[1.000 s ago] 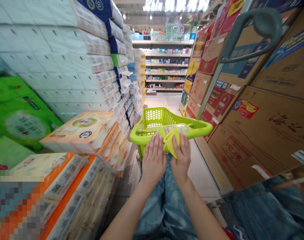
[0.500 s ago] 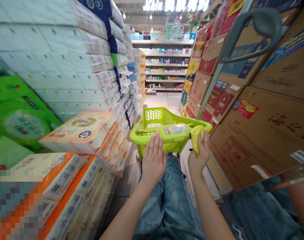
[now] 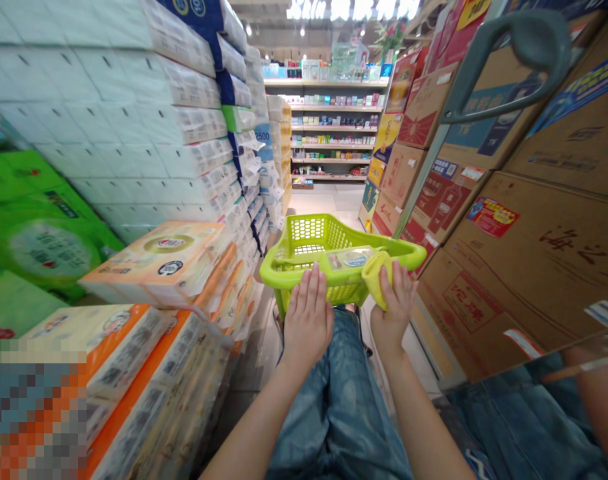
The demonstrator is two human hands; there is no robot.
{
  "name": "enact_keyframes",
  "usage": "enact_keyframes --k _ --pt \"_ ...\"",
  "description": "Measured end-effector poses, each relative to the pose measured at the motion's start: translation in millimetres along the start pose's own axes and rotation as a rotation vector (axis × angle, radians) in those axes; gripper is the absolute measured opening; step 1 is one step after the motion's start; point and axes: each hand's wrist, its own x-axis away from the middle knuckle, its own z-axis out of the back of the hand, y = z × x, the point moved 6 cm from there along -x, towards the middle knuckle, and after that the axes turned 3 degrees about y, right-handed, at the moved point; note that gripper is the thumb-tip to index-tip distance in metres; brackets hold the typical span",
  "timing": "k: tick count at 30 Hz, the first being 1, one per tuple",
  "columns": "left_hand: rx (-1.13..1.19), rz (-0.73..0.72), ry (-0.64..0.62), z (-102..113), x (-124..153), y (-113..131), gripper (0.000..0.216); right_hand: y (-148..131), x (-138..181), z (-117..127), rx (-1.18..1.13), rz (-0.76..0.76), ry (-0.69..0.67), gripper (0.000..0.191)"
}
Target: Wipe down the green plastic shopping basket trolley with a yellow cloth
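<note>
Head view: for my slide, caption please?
Left hand rests on green basket rim; right hand holds yellow cloth against it.

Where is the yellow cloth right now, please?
In the head view, the yellow cloth sits under the right hand on the near rim of the green basket, right of the left hand.

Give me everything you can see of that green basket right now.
The basket is lime-green plastic, with perforated mesh walls and a thick, smooth rim. It stands upright in the aisle, between stacked tissue packs and cardboard boxes. A label plate sits on its near rim. The left hand lies flat on that near rim. The right hand presses a yellow cloth against the rim's near right corner.
</note>
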Motion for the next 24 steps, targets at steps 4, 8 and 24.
enact_keyframes --k 4,8,24 --pt "0.008 0.007 0.008 1 0 1 0.071 20 -2 4 -0.057 -0.189 0.094 0.088" --pt "0.006 0.011 0.004 0 0 1 0.070 -19 3 -9 -0.112 -0.124 0.057 0.086" --pt "0.013 0.014 0.002 0 0 1 0.069 16 0 4 -0.123 -0.180 0.120 0.085"
